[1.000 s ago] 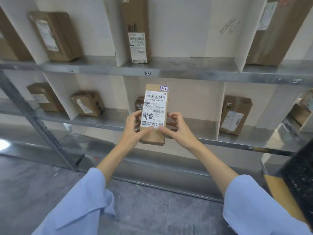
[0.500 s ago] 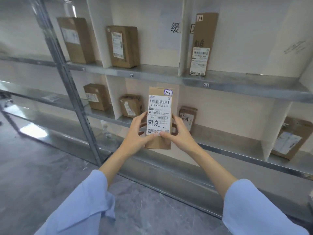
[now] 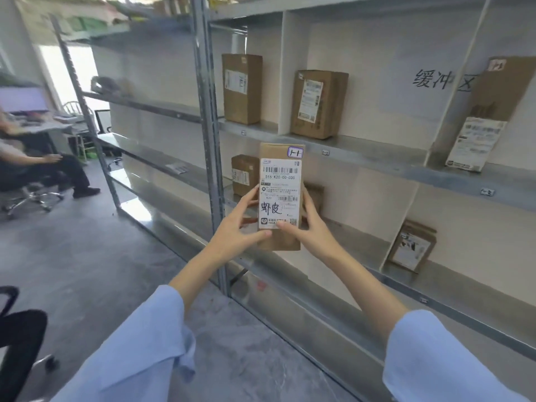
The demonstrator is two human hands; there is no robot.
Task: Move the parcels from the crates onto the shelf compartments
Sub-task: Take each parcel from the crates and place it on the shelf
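I hold a tall brown cardboard parcel (image 3: 280,181) upright in front of the metal shelf (image 3: 377,159). It carries a white shipping label and a small sticker at its top right corner. My left hand (image 3: 239,224) grips its lower left edge, thumb on the label. My right hand (image 3: 310,224) grips the lower right edge, thumb on the front. Other brown parcels stand in the shelf compartments: one (image 3: 242,88) and another (image 3: 319,104) on the upper level, a third (image 3: 243,174) just behind the held parcel.
White dividers (image 3: 284,74) split the shelf into compartments. More parcels lean at the far right (image 3: 481,117) and lower right (image 3: 412,246). A steel upright (image 3: 207,126) stands left of my hands. A seated person (image 3: 34,166) and a desk are at the far left on grey floor.
My view has swung left along the shelf, bringing the steel upright, further compartments and the seated person into sight. Both hands keep the same hold on the parcel.
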